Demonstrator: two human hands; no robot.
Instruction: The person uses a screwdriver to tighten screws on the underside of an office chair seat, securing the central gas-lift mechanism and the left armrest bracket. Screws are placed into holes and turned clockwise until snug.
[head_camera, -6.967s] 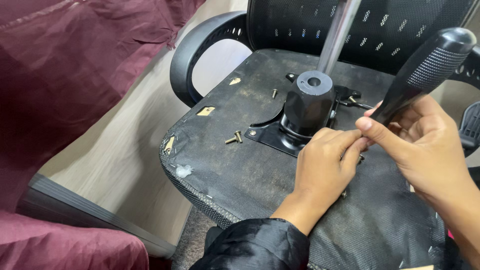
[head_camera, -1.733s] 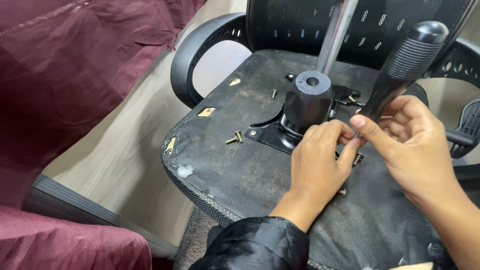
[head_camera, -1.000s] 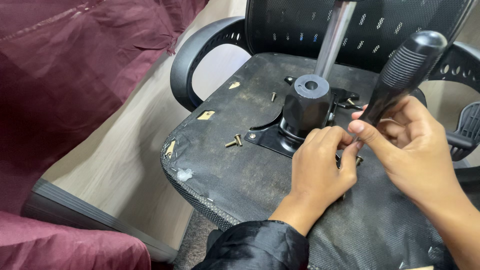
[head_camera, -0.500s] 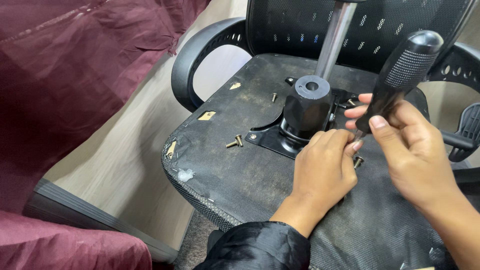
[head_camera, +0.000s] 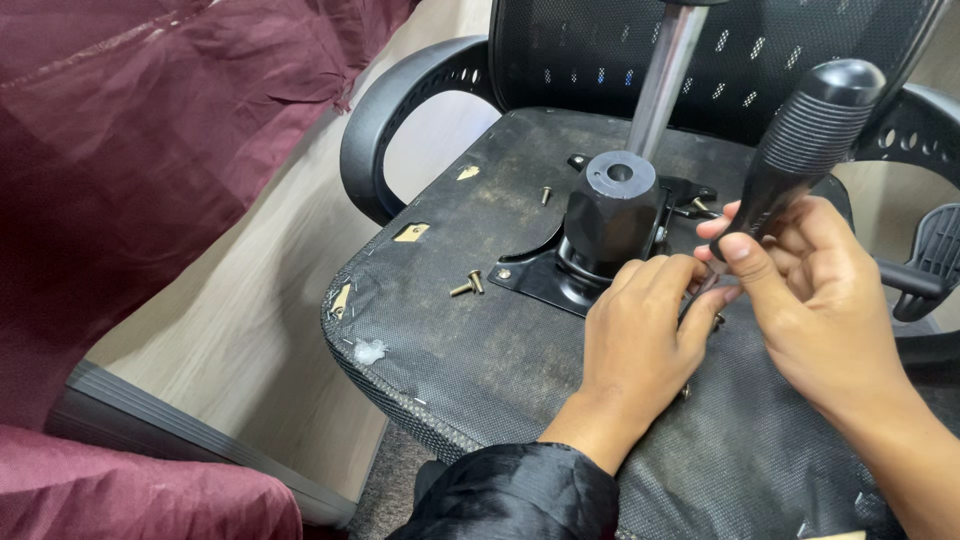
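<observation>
While right hand (head_camera: 820, 300) grips black screwdriver (head_camera: 800, 150) upright over seat underside (head_camera: 480, 340), we pinch left hand (head_camera: 640, 340) fingertips around tip beside mounting plate (head_camera: 530, 275), steadying it; loose screws (head_camera: 467, 284) nearby.

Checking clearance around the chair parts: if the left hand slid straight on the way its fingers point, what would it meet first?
Probably the right hand and the screwdriver it grips; the left hand already appears to touch them, though depth is unclear.
</observation>
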